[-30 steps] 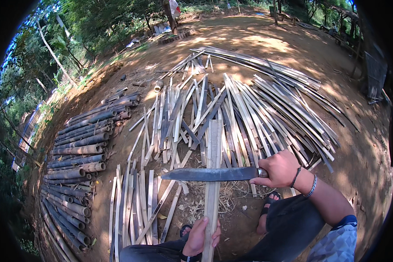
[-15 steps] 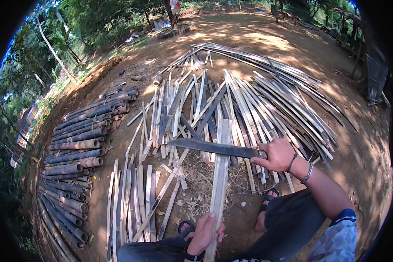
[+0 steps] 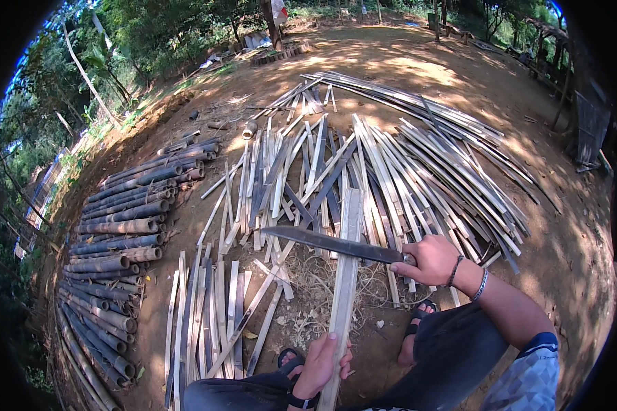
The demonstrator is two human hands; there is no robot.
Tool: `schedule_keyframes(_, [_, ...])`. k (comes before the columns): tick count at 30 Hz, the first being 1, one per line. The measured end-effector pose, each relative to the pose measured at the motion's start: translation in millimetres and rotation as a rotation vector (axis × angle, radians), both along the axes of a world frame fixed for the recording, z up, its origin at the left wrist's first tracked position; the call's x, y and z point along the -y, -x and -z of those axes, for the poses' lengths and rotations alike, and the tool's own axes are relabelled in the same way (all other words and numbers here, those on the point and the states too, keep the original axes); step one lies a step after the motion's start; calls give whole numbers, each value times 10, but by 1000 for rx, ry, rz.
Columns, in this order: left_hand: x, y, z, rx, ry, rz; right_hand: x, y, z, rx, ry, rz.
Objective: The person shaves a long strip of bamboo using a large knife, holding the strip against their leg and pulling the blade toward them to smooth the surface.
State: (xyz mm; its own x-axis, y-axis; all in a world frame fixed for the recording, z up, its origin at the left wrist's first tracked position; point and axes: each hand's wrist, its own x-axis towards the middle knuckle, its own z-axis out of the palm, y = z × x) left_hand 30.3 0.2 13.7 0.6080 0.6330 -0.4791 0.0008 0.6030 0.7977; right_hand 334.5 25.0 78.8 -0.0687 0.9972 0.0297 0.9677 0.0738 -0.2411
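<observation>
My left hand (image 3: pixel 324 365) is closed round the near end of a long split bamboo strip (image 3: pixel 344 294), pale at its edges and greyish along its face. The strip slants up and away from me between my knees. In my right hand (image 3: pixel 430 260) is the handle of a machete (image 3: pixel 329 242). Its long dark blade lies crosswise over the strip, with the tip out to the left. Whether the edge bites into the strip I cannot tell. Pale shavings (image 3: pixel 315 301) litter the ground below.
Many split bamboo strips (image 3: pixel 404 178) lie in a fanned heap ahead, and a smaller bundle (image 3: pixel 209 315) lies at left. Whole dark bamboo poles (image 3: pixel 120 253) are stacked farther left. My sandalled feet (image 3: pixel 418 322) flank the shavings. Trees and a shed stand beyond.
The machete and my right hand have come slightly toward me along the strip. My left hand keeps its hold in nearly the same place. The whole view has shifted a little.
</observation>
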Motion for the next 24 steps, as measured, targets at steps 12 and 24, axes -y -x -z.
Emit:
schedule_keyframes(12, [59, -34, 14, -85, -132, 1, -104, 134, -19, -659, -89, 212])
schedule_keyframes(24, [103, -268, 39, -208, -242, 83, -277, 313, -93, -454, -153, 152])
